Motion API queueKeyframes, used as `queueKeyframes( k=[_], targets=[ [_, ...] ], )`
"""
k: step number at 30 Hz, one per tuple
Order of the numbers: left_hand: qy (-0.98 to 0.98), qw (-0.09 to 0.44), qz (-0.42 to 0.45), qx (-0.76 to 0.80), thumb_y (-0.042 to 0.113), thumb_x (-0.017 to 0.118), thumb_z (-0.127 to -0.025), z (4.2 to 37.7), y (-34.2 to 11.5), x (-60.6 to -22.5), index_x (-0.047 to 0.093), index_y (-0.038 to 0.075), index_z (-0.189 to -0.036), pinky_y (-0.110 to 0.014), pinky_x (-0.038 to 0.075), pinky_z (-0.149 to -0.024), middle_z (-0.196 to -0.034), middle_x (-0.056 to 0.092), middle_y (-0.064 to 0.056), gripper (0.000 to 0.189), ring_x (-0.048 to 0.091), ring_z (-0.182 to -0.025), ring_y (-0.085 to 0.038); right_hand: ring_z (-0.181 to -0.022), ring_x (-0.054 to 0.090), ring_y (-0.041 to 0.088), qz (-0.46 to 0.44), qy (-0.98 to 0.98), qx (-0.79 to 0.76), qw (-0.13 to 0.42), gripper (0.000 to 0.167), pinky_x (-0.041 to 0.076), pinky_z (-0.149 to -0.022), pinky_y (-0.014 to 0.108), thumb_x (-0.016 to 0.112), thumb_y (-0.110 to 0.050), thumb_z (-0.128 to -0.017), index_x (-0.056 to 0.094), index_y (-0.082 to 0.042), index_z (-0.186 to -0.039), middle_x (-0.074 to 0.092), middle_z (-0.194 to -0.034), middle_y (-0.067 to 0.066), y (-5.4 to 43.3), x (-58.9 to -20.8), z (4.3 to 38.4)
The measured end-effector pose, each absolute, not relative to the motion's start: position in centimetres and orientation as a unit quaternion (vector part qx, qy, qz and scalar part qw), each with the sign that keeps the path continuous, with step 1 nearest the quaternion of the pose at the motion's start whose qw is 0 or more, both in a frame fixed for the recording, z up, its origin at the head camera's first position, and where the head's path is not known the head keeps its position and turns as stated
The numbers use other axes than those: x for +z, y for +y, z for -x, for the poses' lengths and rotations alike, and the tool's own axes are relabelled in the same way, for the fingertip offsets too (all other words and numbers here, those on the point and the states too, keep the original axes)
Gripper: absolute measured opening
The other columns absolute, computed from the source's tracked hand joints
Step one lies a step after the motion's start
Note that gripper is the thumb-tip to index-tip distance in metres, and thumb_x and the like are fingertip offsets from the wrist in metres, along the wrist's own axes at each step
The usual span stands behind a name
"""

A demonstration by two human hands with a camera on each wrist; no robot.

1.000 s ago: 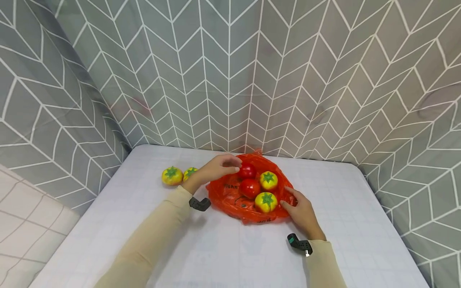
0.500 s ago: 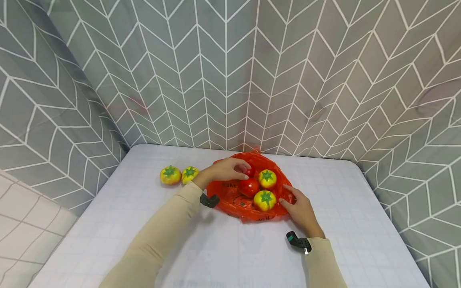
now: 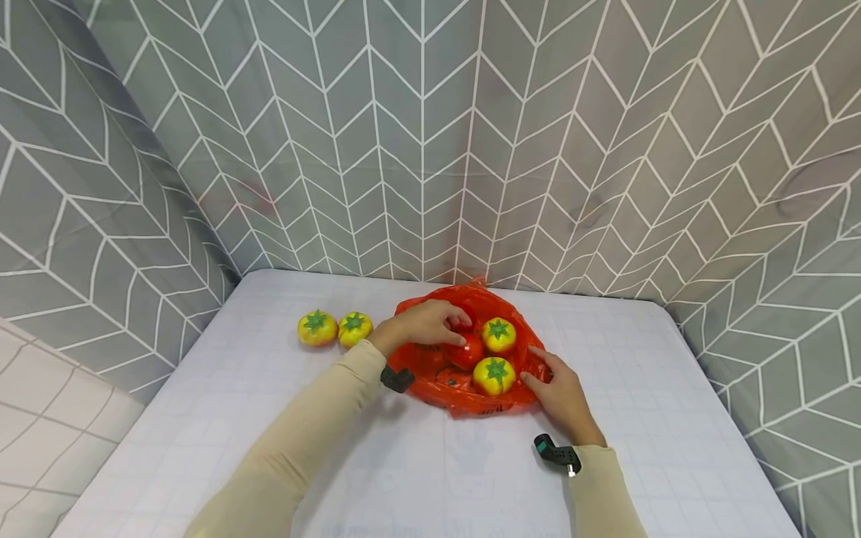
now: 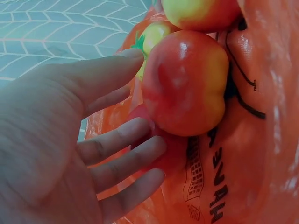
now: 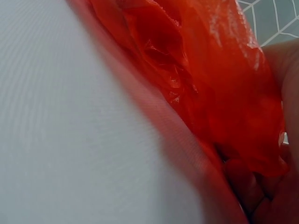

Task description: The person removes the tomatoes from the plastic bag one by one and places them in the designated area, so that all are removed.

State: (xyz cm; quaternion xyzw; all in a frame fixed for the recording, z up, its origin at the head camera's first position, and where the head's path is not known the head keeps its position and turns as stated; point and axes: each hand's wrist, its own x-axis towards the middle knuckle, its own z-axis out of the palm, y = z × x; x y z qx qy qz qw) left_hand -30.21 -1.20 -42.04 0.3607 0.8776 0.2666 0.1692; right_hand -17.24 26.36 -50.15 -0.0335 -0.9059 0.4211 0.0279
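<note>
A thin red plastic bag point(image 3: 425, 371) lies spread on the table, with shiny red and yellow tomatoes on it. My left hand point(image 3: 425, 323) is over its back left part, fingers loosely spread around the red tomatoes. In the left wrist view the thumb tip lies by one red tomato point(image 4: 184, 84), while the other fingers reach over a second, mostly hidden one; contact is unclear. Yellow tomatoes with green tops point(image 3: 499, 336) sit to the right. My right hand point(image 3: 563, 394) holds the bag's right edge, its curled fingers point(image 5: 245, 184) partly covered by the plastic.
Two more yellow tomatoes point(image 3: 318, 329) stand on the white table point(image 3: 417, 471), left of the bag. A grey curtain with white zigzag lines point(image 3: 444, 149) hangs behind the table and along both sides.
My left hand has moved right and slightly toward me, from the bag's back left edge to over the red tomatoes. The right hand stays at the bag's edge.
</note>
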Motion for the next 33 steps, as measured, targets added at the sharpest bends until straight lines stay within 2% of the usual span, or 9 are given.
queueKeyframes(
  k=[8, 16, 26, 33],
  targets=[
    [0.901, 0.162, -0.351, 0.198, 0.04, 0.078, -0.087, 29.3, -0.3, -42.0, 0.066, 0.022, -0.129, -0.033, 0.05, -0.092, -0.113, 0.064, 0.006, 0.048, 0.055, -0.104, -0.012, -0.14, 0.036, 0.041, 0.035, -0.905, 0.423, 0.022, 0.058, 0.033, -0.111, 0.059, 0.066, -0.029, -0.097, 0.047, -0.012, -0.149, 0.043, -0.151, 0.02, 26.3, -50.0, 17.3],
    [0.913, 0.154, -0.344, 0.157, 0.047, 0.081, -0.082, 28.4, 0.4, -42.4, 0.065, 0.024, -0.129, -0.041, 0.047, -0.102, -0.125, 0.061, 0.007, 0.055, 0.051, -0.117, -0.014, -0.139, 0.038, 0.042, 0.03, -0.907, 0.419, 0.024, 0.059, 0.033, -0.111, 0.059, 0.066, -0.031, -0.097, 0.047, -0.011, -0.149, 0.045, -0.148, 0.021, 26.4, -50.2, 17.2],
    [0.921, 0.137, -0.332, 0.147, 0.048, 0.082, -0.08, 28.1, 0.8, -42.4, 0.064, 0.027, -0.126, -0.043, 0.05, -0.097, -0.125, 0.059, 0.006, 0.054, 0.051, -0.116, -0.015, -0.139, 0.037, 0.042, 0.036, -0.908, 0.416, 0.028, 0.059, 0.034, -0.11, 0.061, 0.067, -0.03, -0.096, 0.048, -0.012, -0.148, 0.045, -0.149, 0.02, 26.5, -49.9, 17.4],
    [0.922, 0.128, -0.328, 0.161, 0.05, 0.081, -0.08, 27.8, 0.1, -42.1, 0.062, 0.025, -0.126, -0.037, 0.053, -0.089, -0.119, 0.056, 0.005, 0.055, 0.053, -0.107, -0.014, -0.14, 0.036, 0.042, 0.03, -0.909, 0.415, 0.024, 0.059, 0.033, -0.11, 0.06, 0.067, -0.029, -0.096, 0.048, -0.011, -0.148, 0.044, -0.15, 0.021, 26.4, -50.2, 17.1]
  ],
)
